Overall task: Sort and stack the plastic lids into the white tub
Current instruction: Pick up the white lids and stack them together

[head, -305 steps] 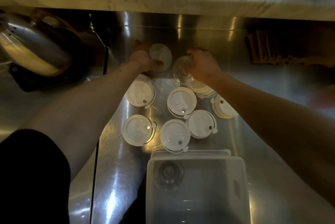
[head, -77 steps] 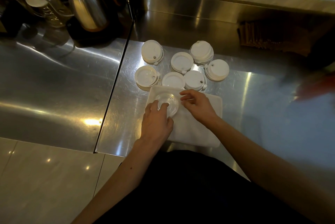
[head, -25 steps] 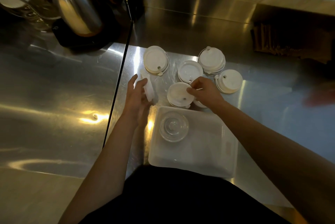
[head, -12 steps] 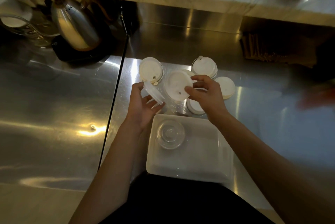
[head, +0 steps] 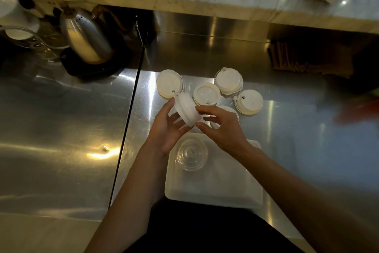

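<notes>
Steel table (head: 82, 129) stretches under us. Our left hand (head: 167, 129) and right hand (head: 220, 127) share one grip on a tilted stack of white lids (head: 187, 110). Just below that grip sits the white tub (head: 215, 189), clear lids (head: 191, 156) inside; beyond it lie loose white lids (head: 249, 101).
</notes>
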